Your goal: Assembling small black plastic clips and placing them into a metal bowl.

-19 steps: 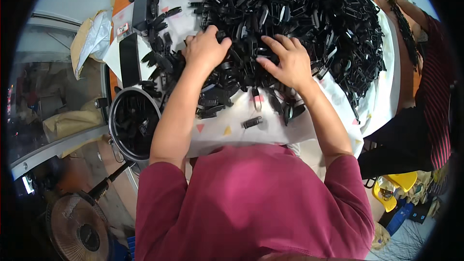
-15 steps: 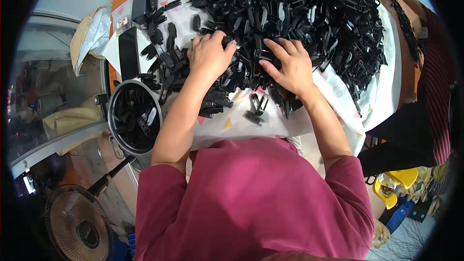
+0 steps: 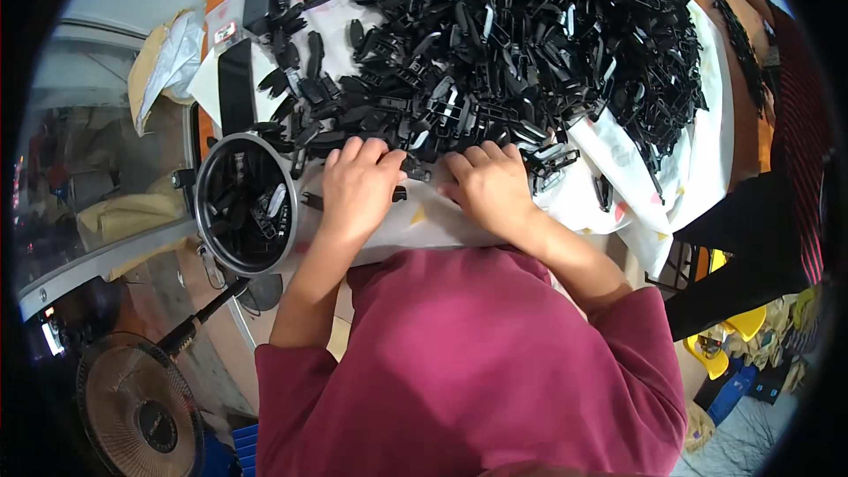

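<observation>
The left hand (image 3: 362,184) is palm-down near the centre of the frame, fingers bent at the near edge of a large pile of black plastic clips (image 3: 548,26). The right hand (image 3: 488,181) lies just right of centre, also palm-down, its fingers curled under against the same edge. I cannot tell whether either hand grips a clip. One dark clip (image 3: 417,173) shows between the hands.

The pile fills the upper middle and upper right of the frame, on a white cloth (image 3: 450,223) printed with coloured triangles. At centre left, a round bin (image 3: 246,135) with a grey rim holds more clips. Above it lie a flat black rectangular object (image 3: 236,88) and a dark box (image 3: 260,2). A fan (image 3: 146,415) stands lower left.
</observation>
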### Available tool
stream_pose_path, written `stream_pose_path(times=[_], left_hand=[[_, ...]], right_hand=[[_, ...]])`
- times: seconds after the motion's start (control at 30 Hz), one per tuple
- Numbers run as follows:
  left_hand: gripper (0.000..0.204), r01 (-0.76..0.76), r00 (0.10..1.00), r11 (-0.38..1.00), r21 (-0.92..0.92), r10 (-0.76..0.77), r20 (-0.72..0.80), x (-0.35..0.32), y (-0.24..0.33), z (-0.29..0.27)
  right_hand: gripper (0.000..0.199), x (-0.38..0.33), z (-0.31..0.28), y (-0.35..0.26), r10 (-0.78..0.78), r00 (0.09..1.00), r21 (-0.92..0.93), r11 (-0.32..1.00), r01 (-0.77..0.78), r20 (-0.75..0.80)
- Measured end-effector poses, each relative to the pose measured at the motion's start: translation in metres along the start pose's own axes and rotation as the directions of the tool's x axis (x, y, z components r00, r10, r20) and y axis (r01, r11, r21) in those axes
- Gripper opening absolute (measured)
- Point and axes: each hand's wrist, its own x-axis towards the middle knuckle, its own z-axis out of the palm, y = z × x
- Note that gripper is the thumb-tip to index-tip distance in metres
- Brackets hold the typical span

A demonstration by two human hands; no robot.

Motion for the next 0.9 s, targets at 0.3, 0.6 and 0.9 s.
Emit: stream_pose_path(times=[0.3, 0.6, 0.9], left_hand=[[0.039, 0.294, 0.932, 0.644, -0.706, -0.356, 0.063, -0.005, 0.004, 0.010], [0.025, 0.020, 0.989, 0.490, -0.872, -0.139, -0.056, 0.012, 0.016, -0.004], [0.030, 0.082, 0.987, -0.165, -0.983, -0.125, 0.104, 0.008, 0.025, -0.008]], right_hand=[[0.061, 0.005, -0.019, 0.010, 0.469, 0.878, 0.815, 0.471, -0.337, 0.092], [0.021, 0.019, -0.048, -0.006, 0.343, 0.920, 0.967, -0.227, -0.114, 0.189], [0.028, 0.006, -0.054, -0.003, 0.264, 0.963, 0.976, 0.218, 0.000, -0.059]])
